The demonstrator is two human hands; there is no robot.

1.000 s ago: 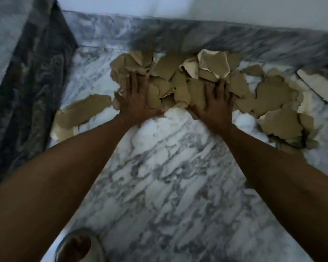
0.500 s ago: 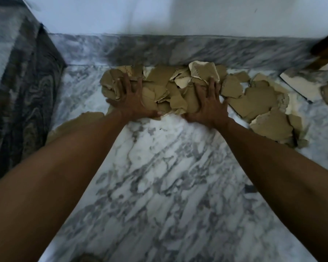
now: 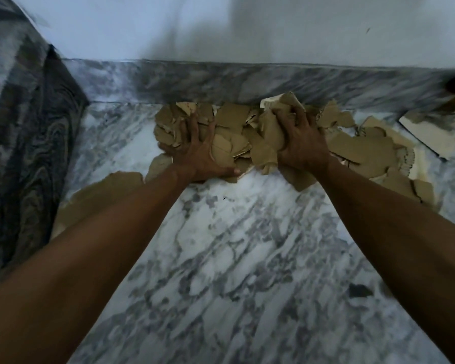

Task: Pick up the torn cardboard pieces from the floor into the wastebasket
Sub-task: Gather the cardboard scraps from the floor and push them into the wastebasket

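Observation:
Several torn brown cardboard pieces (image 3: pixel 237 135) lie heaped on the marble floor against the skirting. My left hand (image 3: pixel 197 151) is on the left side of the heap, fingers curled into the pieces. My right hand (image 3: pixel 300 137) grips a bunch of pieces on the right side, fingers curled round them. More flat torn pieces (image 3: pixel 365 151) lie spread to the right of my right hand. One loose piece (image 3: pixel 108 190) lies to the left, partly hidden under my left forearm. The wastebasket is out of view.
A marble skirting (image 3: pixel 273 82) and white wall close off the far side. A patterned dark cloth (image 3: pixel 24 143) hangs at the left. A pale flat board (image 3: pixel 431 135) lies at the far right. Bare marble floor (image 3: pixel 234 258) spreads between my arms.
Both hands have gone from lying flat on the pile to curling into it, bunching the pieces together toward the middle. The view has tilted up, and the round container at the bottom is gone.

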